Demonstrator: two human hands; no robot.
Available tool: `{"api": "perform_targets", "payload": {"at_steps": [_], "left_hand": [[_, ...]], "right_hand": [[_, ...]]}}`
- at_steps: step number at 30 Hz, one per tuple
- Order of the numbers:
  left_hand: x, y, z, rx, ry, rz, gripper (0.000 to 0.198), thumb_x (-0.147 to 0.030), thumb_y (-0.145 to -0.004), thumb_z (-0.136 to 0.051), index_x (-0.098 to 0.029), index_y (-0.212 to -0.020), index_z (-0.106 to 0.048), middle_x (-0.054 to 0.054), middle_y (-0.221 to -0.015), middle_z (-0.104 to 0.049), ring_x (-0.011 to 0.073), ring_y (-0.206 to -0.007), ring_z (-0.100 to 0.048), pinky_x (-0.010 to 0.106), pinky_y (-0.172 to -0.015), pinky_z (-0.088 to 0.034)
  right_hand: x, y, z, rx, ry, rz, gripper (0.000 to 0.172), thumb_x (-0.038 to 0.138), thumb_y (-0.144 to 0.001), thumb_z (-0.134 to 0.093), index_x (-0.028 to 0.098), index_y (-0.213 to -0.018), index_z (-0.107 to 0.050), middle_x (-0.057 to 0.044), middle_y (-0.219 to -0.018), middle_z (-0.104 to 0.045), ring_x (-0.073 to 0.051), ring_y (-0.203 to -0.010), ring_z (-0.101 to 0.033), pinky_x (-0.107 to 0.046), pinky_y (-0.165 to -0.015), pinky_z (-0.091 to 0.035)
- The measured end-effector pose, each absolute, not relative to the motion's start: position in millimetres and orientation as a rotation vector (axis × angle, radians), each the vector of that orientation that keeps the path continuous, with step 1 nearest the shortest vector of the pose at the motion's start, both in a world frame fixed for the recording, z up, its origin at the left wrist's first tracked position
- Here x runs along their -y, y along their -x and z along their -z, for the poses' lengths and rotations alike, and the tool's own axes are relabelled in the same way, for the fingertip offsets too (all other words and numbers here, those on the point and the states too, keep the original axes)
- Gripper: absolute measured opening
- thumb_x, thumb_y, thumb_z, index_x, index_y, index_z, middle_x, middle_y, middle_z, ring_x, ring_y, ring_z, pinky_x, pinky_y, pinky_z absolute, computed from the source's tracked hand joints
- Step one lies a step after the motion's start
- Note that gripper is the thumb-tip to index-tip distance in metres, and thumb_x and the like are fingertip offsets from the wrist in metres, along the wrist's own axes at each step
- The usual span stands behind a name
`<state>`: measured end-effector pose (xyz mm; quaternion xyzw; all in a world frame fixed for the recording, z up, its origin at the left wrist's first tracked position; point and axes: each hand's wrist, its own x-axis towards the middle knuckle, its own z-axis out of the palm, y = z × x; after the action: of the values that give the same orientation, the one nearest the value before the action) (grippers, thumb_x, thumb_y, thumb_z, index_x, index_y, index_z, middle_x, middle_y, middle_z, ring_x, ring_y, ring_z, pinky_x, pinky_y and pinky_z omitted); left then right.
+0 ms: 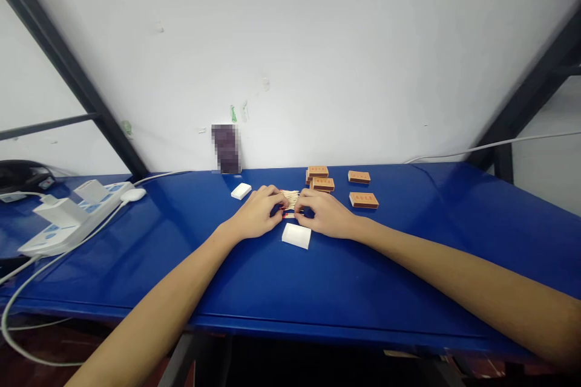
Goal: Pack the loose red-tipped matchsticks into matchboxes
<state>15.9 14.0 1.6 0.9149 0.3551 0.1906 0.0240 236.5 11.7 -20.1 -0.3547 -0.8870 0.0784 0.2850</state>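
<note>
A heap of matches [291, 198] with red heads lies on the blue table between my two hands. My left hand [258, 213] curls in from the left, its fingers at the red heads. From the right, my right hand [324, 213] bends its thumb and fingers toward the plain ends. A few matches [289, 215] span the gap between the two sets of fingertips, pinched at both ends. Just in front of the hands sits a white matchbox tray [296, 236], open side up. Beyond the left hand lies another small white box [241, 191].
Several orange-brown matchboxes are stacked [323, 184] behind my right hand, with a matchbox [359, 177] and another matchbox [364, 200] farther right. A power strip [68, 233] with white cables occupies the left. A blurred dark object [226, 149] leans on the wall.
</note>
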Motion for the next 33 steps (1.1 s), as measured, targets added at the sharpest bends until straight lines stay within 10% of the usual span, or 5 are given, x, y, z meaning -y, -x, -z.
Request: {"api": "perform_targets", "payload": {"at_steps": [33], "left_hand": [[-12.0, -18.3, -3.8, -1.084, -2.830, -0.554, 0.020, -0.019, -0.090, -0.051, -0.020, -0.104, -0.064, 0.008, -0.109, -0.057, 0.0239, -0.101, -0.052, 0.041, -0.093, -0.044]], "right_hand": [[-11.6, -236.9, 19.9, 2.368, 0.993, -0.167, 0.010, 0.023, -0.087, -0.060, 0.020, -0.095, -0.067, -0.002, -0.088, -0.059, -0.015, -0.075, -0.054, -0.026, -0.063, -0.037]]}}
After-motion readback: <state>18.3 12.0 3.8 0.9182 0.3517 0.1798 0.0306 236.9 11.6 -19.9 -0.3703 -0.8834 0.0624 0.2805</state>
